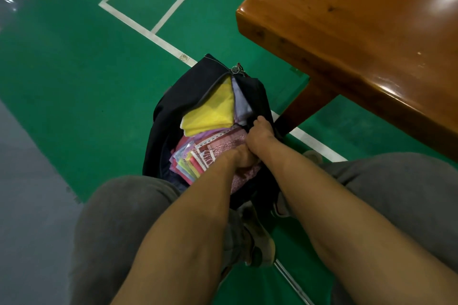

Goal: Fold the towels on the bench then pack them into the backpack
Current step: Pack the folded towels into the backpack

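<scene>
Backpack point(173, 109) stands open on the green floor point(62, 69), between the person's knees, just left of the table point(359, 32) leg. Inside: yellow towel point(210, 111) at the far end, lilac towel point(241, 101) beside it, striped multicolour towel point(188, 161) near left. Left hand point(241, 160) is pushed down onto the pink patterned towel point(228, 142), fingers buried, grip unclear. Right hand point(260, 136) fingers curl over the backpack's right rim, holding it.
</scene>
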